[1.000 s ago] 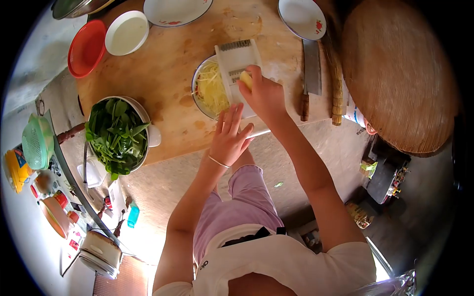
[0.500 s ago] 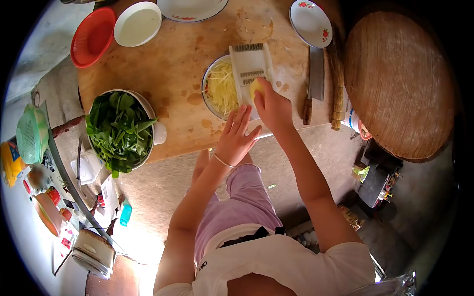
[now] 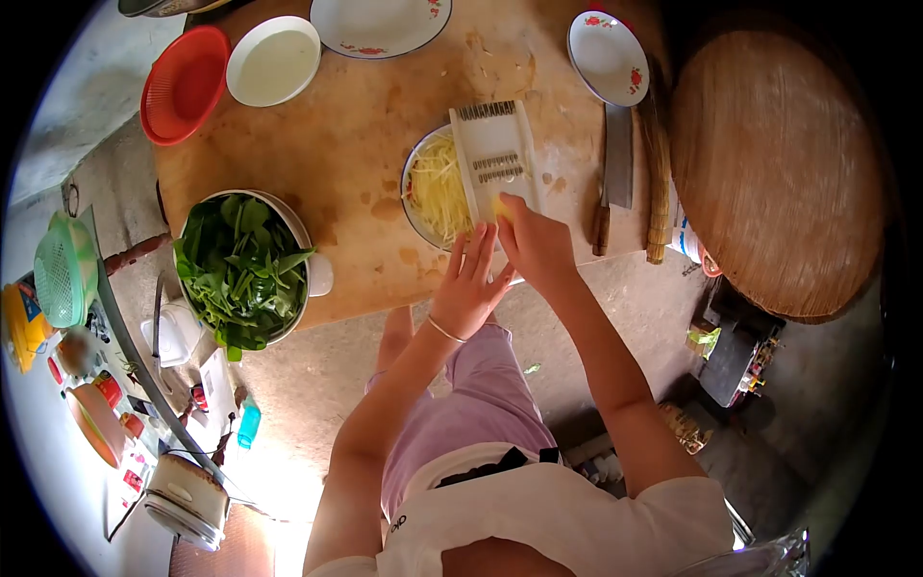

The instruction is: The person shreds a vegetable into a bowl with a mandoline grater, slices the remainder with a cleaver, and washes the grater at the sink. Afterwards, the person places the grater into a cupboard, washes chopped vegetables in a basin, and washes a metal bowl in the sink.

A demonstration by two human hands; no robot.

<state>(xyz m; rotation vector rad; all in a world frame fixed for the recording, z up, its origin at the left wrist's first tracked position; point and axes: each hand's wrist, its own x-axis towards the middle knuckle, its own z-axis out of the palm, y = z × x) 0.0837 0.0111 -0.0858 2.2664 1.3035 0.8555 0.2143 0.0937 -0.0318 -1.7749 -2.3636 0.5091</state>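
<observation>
Between the pot of greens [image 3: 294, 223] and the bowl of shreds [image 3: 411, 204], a broad bare lane of worktop [image 3: 351, 159] let a hand pass from front to back, though the pot's handle [image 3: 320, 275] jutted into its near end. The red basket [image 3: 186, 85], white bowl [image 3: 311, 48] and large plate [image 3: 380, 24] crowded the far left (with hardly any gap among them). Right of the grater [image 3: 488, 139], a narrower strip ran to the cleaver [image 3: 619, 159]; beyond, the wooden rod [image 3: 657, 178] and round board [image 3: 779, 173] barred sideways travel. The left hand [image 3: 469, 286] and right hand [image 3: 536, 248] obstructed the grater's near end.
</observation>
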